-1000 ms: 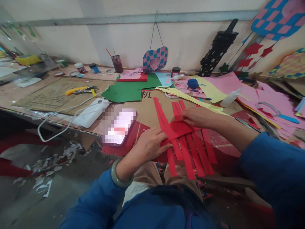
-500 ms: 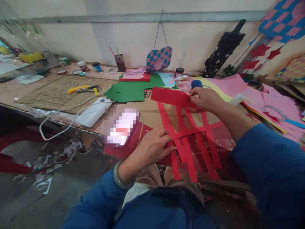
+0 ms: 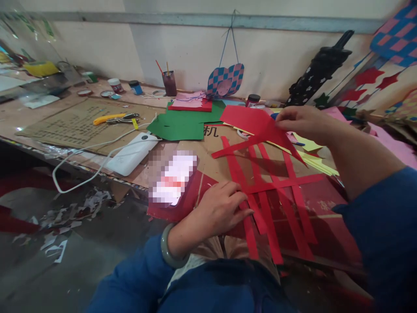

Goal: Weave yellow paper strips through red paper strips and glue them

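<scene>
My right hand (image 3: 302, 121) pinches the edge of a red paper piece (image 3: 254, 121) and holds it raised above the table. Below it lies a lattice of crossed red paper strips (image 3: 270, 195) on a cardboard sheet (image 3: 208, 150) and a darker red sheet (image 3: 312, 217). My left hand (image 3: 221, 208) rests on the strips' left side, pressing them down with its fingers slightly curved. A jade bangle (image 3: 167, 245) circles my left wrist. Part of the lattice is hidden under that hand.
A white power bank (image 3: 132, 154) with a cable and a blurred phone (image 3: 172, 178) lie left of the strips. Green paper (image 3: 176, 127), pliers (image 3: 115, 118), a brush cup (image 3: 169, 83) and a checkered paper craft (image 3: 224, 80) stand beyond. Paper scraps litter the floor (image 3: 71, 213).
My right hand has moved up and to the right, lifting the red piece higher off the strips. My left hand stays on the strips, while the view has drifted slightly.
</scene>
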A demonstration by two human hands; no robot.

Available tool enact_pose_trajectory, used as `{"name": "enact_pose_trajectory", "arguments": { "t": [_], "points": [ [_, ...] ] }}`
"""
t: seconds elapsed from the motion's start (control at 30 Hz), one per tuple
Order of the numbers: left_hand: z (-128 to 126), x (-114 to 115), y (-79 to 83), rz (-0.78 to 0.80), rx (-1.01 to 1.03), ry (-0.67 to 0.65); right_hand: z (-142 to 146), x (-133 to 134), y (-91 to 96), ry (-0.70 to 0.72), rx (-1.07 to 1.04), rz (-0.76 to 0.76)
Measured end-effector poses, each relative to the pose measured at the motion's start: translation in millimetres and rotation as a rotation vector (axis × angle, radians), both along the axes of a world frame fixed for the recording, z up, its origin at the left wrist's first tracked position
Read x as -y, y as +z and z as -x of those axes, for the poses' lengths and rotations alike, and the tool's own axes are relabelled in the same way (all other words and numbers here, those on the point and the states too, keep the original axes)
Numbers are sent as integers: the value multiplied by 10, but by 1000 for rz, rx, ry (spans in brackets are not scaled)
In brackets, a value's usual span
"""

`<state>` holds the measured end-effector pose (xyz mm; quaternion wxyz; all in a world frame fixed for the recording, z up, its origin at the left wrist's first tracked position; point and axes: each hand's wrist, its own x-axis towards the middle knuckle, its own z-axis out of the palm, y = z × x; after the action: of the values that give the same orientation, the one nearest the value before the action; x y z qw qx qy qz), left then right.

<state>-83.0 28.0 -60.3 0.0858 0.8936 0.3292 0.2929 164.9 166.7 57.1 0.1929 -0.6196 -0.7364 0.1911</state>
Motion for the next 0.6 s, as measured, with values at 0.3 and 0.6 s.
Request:
{"name": "enact_pose_trajectory", "arguments": {
  "t": [0.3,0.6],
  "points": [
    [-4,-19,-47,-17,67,24,-171,214,30,-179,-501,66],
    [-16,-13,-18,-9,8,-43,678,-169,-146,-122,-717,90]
  ]
}}
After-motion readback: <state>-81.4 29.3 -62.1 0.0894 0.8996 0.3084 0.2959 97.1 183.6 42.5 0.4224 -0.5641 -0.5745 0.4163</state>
